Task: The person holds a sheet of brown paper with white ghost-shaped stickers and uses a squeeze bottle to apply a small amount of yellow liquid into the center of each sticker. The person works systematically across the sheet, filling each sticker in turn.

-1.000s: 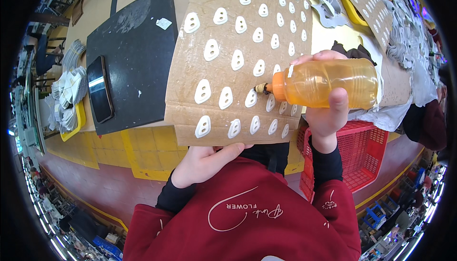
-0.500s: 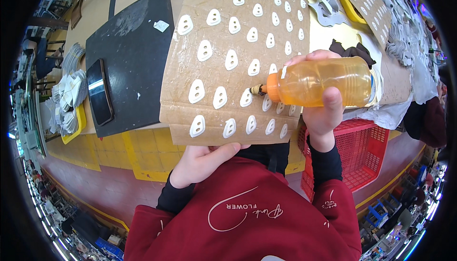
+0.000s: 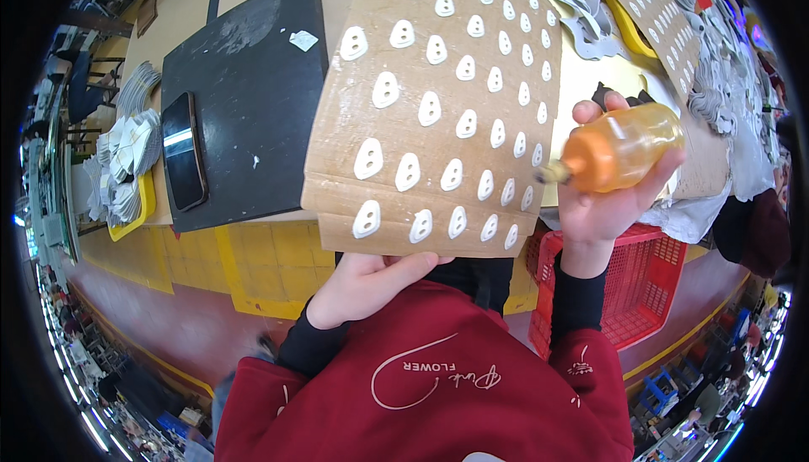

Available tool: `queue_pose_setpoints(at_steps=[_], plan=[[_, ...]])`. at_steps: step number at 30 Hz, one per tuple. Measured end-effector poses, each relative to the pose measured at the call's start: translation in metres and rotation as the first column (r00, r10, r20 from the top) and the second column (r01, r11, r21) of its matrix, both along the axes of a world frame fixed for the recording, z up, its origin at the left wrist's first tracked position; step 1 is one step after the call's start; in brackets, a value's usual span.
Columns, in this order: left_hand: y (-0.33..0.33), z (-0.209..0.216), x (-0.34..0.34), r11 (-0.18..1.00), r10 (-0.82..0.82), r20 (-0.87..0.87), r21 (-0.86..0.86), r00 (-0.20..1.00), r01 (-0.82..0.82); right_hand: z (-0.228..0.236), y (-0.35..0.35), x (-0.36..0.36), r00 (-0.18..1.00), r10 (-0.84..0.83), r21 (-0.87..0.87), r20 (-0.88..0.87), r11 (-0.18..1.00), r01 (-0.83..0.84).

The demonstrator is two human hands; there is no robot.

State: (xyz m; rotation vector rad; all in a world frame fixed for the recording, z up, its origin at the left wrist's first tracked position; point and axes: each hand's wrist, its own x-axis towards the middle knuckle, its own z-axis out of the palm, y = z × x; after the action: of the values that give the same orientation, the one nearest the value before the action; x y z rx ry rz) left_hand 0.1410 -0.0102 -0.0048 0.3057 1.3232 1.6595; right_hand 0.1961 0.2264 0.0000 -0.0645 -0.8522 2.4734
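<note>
A brown cardboard sheet [image 3: 345,118] reaches over the table's near edge. Small white teardrop-shaped pieces [image 3: 409,172], each with two holes, lie on it in rows, with glossy streaks around them. My left hand [image 3: 366,287] grips the sheet's near edge, thumb on top and fingers hidden beneath. In my right hand [image 3: 590,213] is a clear squeeze bottle [image 3: 647,138] of amber liquid with an orange cap. The bottle is tilted, its dark-tipped nozzle [image 3: 552,173] pointing left beside the sheet's right edge, apart from the white pieces.
Left of the sheet lies a black board [image 3: 244,117] with a phone [image 3: 184,154] on it. Stacked white cut pieces [image 3: 126,163] stand farther left. Grey-white cutouts [image 3: 581,20] and another cardboard sheet [image 3: 653,20] are at the far right. Below the table's right side is a red basket [image 3: 666,281].
My right hand has drawn the bottle right, lifting its nozzle away from a white piece near the front rows. The sheet appears slightly farther right; my left hand keeps its grip.
</note>
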Motion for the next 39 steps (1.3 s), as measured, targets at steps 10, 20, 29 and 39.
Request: queue_pose_setpoints(at_steps=[10,20,29,39], plan=[[0.001,-0.001,0.002,0.995,-0.095,-0.107,-0.043,0.990,0.091,0.002,-0.028,-0.014,0.964,-0.156,0.552,0.214,0.834,0.012],[0.000,0.000,-0.001,0.985,-0.163,-0.123,-0.076,0.979,0.155,0.001,-0.033,-0.018,0.973,-0.168,0.597,0.157,0.801,0.042],[0.001,0.000,0.001,0.988,-0.151,-0.151,-0.068,0.977,0.142,0.002,-0.037,-0.004,0.986,-0.090,0.491,0.141,0.871,0.010],[0.003,0.003,0.001,0.984,-0.175,-0.192,-0.063,0.966,0.166,0.003,-0.040,0.014,0.996,0.046,0.486,0.076,0.870,-0.078]])
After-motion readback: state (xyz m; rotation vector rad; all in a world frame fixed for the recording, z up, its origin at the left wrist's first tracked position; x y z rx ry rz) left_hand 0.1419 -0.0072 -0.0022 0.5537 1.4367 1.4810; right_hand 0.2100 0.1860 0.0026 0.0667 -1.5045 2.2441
